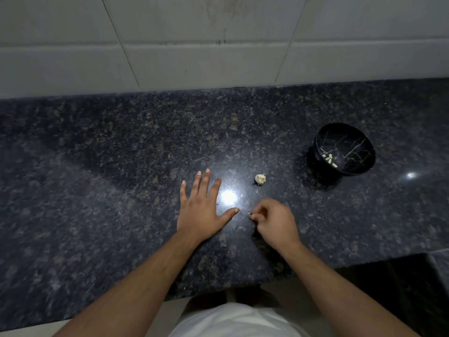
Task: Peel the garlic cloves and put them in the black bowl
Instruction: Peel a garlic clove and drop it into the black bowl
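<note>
Small cream-white papery garlic bulb remnant (260, 179) sitting alone on the dark speckled polished granite counter (121, 166), just beyond both hands and well apart from the bowl. Round black bowl with pale marble-like veining (364, 164) standing to the far right, tipped in appearance by the wide lens, with a few pale peeled garlic cloves (330, 160) already lying against its inner wall.

Left hand (203, 207) spread flat, palm down on the counter, fingers splayed, gripping nothing. Right hand (274, 221) curled loosely, thumb and forefinger pinched together on a tiny pale bit (249, 214) at the fingertips; too small to tell whether clove or scrap of skin.

Judged from the look of it: bulb remnant very light, likely to skid on the glossy stone if nudged from one side, so best taken from above with fingertips closing on opposite flanks. Outer skin dry, brittle and flaky, apt to tear into shreds and cling to fingers. Cloves beneath firm but bruisable, curved and tapered; easiest broken free by levering at the root end, then pinched at the blunt base to split the skin with a nail. Peeled cloves probably slightly tacky, small enough to slip, so a pinch near the thick middle seems the safest carry to the bowl. Bowl apparently rigid and stable enough to take dropped cloves without a steadying hand.
</note>
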